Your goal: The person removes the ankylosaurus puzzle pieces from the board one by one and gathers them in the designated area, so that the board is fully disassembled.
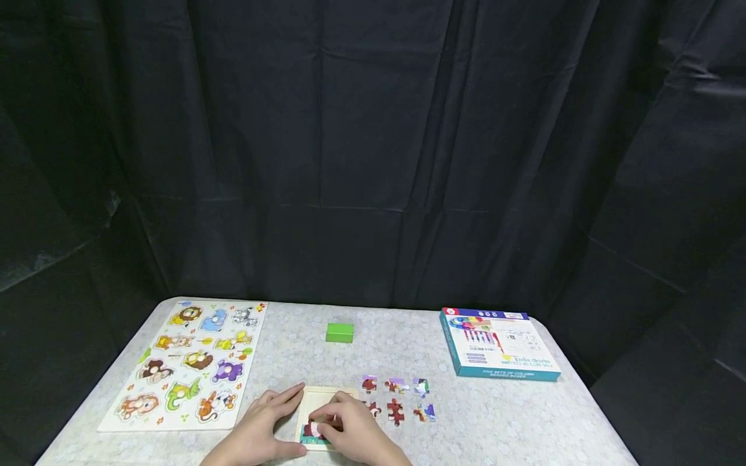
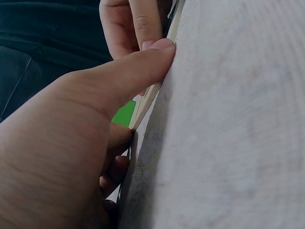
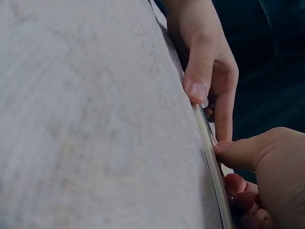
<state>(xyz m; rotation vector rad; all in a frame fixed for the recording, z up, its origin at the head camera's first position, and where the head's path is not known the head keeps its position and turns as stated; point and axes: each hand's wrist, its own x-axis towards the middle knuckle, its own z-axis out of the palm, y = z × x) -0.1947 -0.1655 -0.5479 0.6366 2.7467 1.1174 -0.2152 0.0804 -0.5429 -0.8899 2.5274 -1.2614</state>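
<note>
A small pale wooden puzzle tray [image 1: 319, 389] lies at the front of the table. My left hand [image 1: 259, 424] holds its left side, thumb at the near corner and index finger at the far corner; the left wrist view shows the left thumb [image 2: 143, 64] against the tray's edge. Over the tray's near part, my right hand [image 1: 352, 427] has curled fingers and pinches a dark red and white jigsaw piece [image 1: 310, 428], low in the tray. Teal pieces [image 1: 311, 440] lie along the near rim. The right fingers partly hide the piece and tray interior.
Several loose jigsaw pieces [image 1: 395, 411] lie right of the tray in two rows. Beyond it sits a green block [image 1: 340, 332]. An animal peg puzzle board [image 1: 165, 382] covers the left side; a flat teal-edged box [image 1: 498, 346] lies at the back right.
</note>
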